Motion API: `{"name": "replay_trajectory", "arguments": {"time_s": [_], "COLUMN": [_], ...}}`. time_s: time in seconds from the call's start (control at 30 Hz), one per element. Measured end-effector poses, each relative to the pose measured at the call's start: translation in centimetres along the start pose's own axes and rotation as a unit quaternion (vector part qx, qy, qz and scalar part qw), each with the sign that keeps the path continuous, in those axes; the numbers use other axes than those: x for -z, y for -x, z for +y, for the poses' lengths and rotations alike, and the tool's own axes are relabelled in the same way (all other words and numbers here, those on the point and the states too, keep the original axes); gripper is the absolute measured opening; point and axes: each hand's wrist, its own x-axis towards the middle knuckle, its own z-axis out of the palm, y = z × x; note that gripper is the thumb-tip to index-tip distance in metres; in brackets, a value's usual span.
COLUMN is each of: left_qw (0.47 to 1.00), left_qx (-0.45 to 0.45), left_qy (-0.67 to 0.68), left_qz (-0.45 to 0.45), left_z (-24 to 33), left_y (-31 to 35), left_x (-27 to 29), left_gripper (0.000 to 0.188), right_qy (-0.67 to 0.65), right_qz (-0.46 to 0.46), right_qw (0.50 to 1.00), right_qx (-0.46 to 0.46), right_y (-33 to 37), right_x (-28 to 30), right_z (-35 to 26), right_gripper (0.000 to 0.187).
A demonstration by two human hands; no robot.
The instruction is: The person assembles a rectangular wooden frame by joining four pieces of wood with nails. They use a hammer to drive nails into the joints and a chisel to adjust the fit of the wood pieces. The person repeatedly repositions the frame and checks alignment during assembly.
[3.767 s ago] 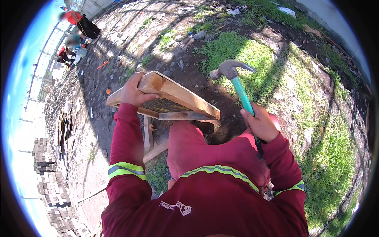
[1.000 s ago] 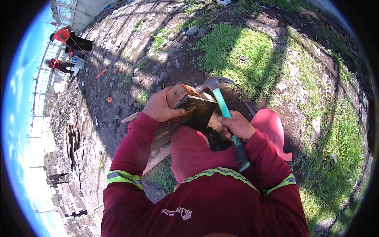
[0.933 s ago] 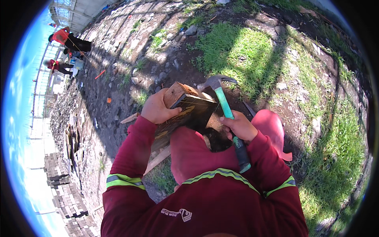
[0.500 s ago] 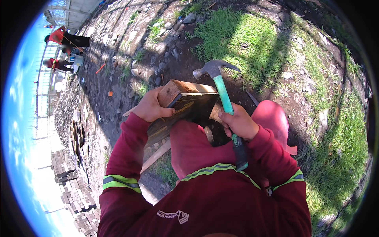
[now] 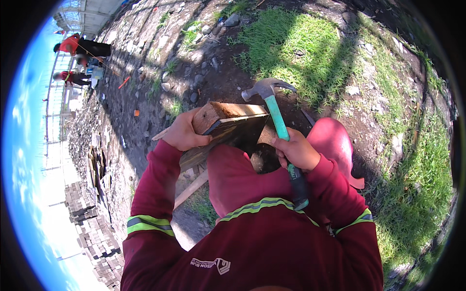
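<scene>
My left hand grips the left end of a wooden piece, a thick timber with a dark, thin board along its near side. The thumb presses on the board's face and the fingers go behind the timber, out of sight. My right hand is wrapped round the handle of a claw hammer, which has a turquoise and black handle and a grey steel head. The hammer head stands just above the right end of the timber, apart from it. Both lie over my bent knees, and the board's lower part is in shadow.
A wooden stick slants beside my left knee. Stones and an orange object lie on the dirt, with grass ahead and right. Several people are far left, beyond stacked blocks and loose boards.
The wooden piece has dropped slightly and tipped a little, with my left hand moving along. The hammer has shifted very slightly, still in my right hand.
</scene>
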Motion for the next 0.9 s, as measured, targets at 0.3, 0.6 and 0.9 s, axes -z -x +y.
{"name": "replay_trajectory", "arguments": {"time_s": [0.3,0.6,0.9], "left_qw": [0.999,0.999,0.998], "left_qx": [-0.047,-0.021,-0.009], "left_qy": [-0.012,-0.006,-0.057], "left_qz": [0.015,0.028,0.035], "left_z": [-1.0,-0.9,0.4], "left_y": [-0.4,-0.2,1.0], "left_x": [0.2,-0.9,-2.0], "left_gripper": [0.058,0.055,0.060], "right_qy": [0.027,0.218,0.502], "right_qz": [0.039,0.064,-0.173], "right_qw": [0.999,0.964,0.841], "right_qx": [0.017,0.136,-0.101], "right_y": [-1.4,-4.0,-8.7], "right_x": [1.0,3.1,2.7], "right_z": [0.3,-9.9,-9.3], "right_gripper": [0.013,0.026,0.032]}}
